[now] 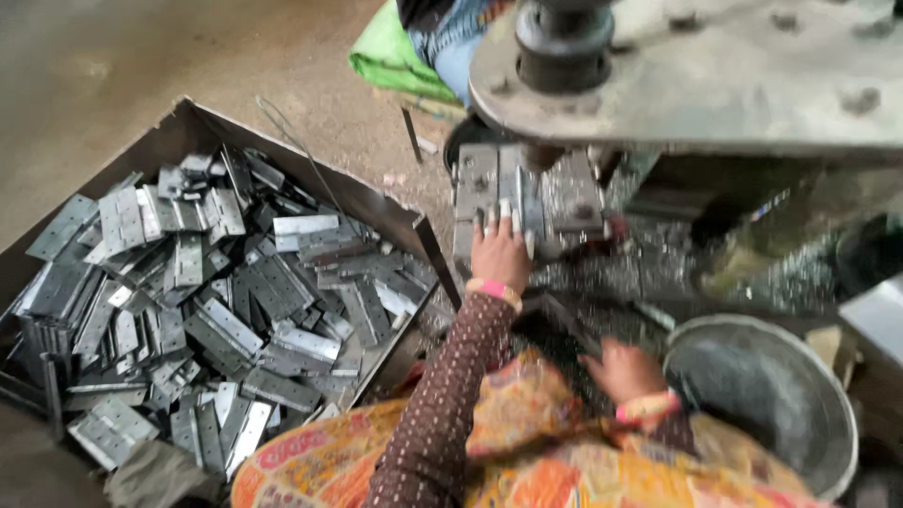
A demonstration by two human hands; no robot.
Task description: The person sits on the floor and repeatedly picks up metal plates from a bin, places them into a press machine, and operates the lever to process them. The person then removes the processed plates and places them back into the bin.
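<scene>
Head view. The left hand (499,252) is stretched forward to the bed of the press (696,75), its fingers (505,209) spread flat and lying on a grey metal hinge plate (477,188) that sits under the press head. The plate's long axis runs away from the person, in line with the fingers; it lies directly beneath and just ahead of the fingertips, touching them. The fingers press down on it and are not curled around it.

The right hand (625,369) is well back from the press, low and close to the person's lap, just beside the rim of a round metal basin (828,414). Its fingers point towards the press bed; whether they hold anything cannot be told, as the frame is blurred there. The left hand is clearly the nearer one to the plate.

Left of the press stands an open, dark crate (188,122), filled with loose grey hinges (235,310) heaped at all angles. The basin's contents cannot be made out.
</scene>
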